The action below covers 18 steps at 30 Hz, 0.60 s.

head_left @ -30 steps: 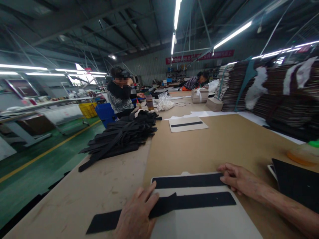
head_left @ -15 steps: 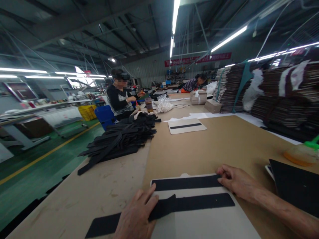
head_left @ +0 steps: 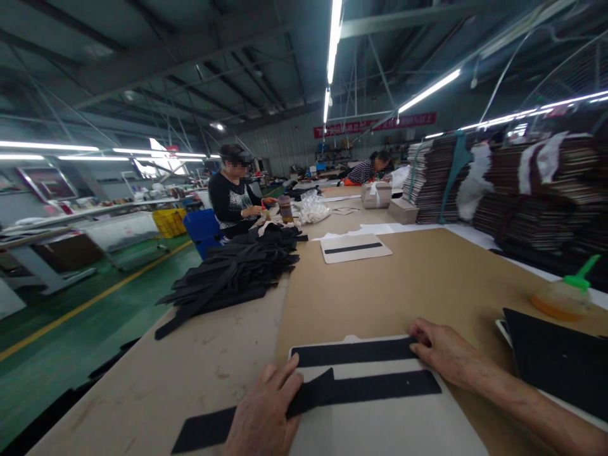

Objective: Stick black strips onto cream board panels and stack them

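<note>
A pale board (head_left: 380, 427) lies flat before me with one black strip (head_left: 356, 352) along its far edge. A second black strip (head_left: 387, 387) runs across it lower down. My left hand (head_left: 266, 408) is closed around a loose black strip (head_left: 204, 430), which sticks out on both sides of it and overlaps the second strip. Its index fingertip touches the left end of the far strip. At the board's far right corner, my right hand (head_left: 437, 348) pinches the edge by the strip's end; the thumb rests on the strip.
A heap of black strips (head_left: 237, 266) lies at the left. Another pale board (head_left: 356, 248) with a strip sits farther off. Black sheets (head_left: 560, 361) and a green-tipped bottle (head_left: 565, 294) are at right, tall stacks (head_left: 527, 215) behind. A co-worker (head_left: 235, 193) sits beyond the heap.
Both hands keep nearly the same places on the board and strips. The view has tilted slightly, so the surroundings appear a little lower.
</note>
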### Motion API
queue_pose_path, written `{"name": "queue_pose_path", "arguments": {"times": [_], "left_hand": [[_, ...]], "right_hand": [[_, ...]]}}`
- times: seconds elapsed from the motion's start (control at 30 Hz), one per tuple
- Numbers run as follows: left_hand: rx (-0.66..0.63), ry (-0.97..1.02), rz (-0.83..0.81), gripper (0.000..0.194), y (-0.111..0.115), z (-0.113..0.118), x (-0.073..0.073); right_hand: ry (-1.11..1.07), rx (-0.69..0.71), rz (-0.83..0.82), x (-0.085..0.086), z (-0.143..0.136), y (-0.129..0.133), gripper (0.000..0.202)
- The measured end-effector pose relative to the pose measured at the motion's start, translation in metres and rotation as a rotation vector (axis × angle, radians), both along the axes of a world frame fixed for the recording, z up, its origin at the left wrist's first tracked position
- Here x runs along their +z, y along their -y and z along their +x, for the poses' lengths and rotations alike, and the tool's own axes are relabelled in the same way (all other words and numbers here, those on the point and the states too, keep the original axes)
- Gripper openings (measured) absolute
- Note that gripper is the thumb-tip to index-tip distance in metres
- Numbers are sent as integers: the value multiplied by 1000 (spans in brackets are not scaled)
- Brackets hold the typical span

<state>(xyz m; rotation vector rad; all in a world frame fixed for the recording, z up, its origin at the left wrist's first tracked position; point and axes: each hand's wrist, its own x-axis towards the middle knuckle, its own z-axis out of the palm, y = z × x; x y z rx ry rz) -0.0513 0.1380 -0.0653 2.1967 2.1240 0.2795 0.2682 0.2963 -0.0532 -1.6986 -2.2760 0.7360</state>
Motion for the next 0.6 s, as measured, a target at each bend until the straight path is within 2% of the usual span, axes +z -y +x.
{"name": "queue_pose_path", "arguments": {"times": [0.17,0.3,0.43,0.6], "left_hand": [[23,3,-46,54,-1,2,4],[45,-22,-93,69,-2,4,6],[18,-97,-127,77,-2,8,12],[-59,-211,-138,75,-5,13,21]], "right_hand": [[10,0,42,-3,1,-1,15],[103,27,147,2,-2,7,20],[257,149,255,10,-12,24,32],[474,302,342,19,-27,45,54]]}}
